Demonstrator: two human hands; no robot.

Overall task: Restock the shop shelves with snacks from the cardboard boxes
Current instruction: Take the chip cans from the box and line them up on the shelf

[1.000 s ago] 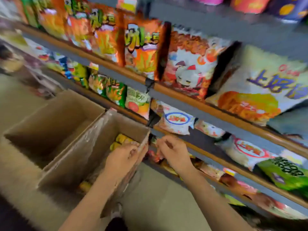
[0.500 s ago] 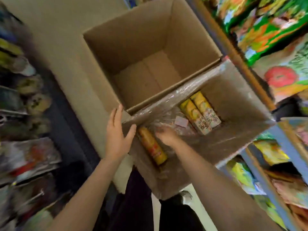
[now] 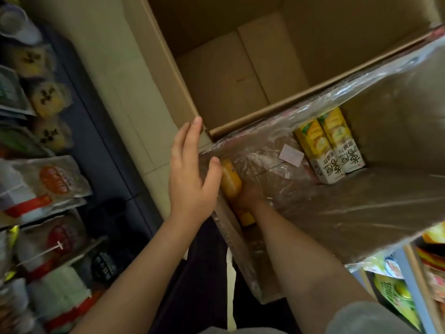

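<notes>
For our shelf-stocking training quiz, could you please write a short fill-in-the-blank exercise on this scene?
1. The right hand reaches into the box lined with clear ____.
2. It touches a yellow-orange snack pack; ____ yellow cartons stand at the box's far wall.
3. The left hand is open, fingers ____, at the lined box's corner.
4. The farther cardboard box is ____.

Missing words: plastic; two; straight; empty

2 cartons [image 3: 330,145] in R box [image 3: 397,145].
</notes>
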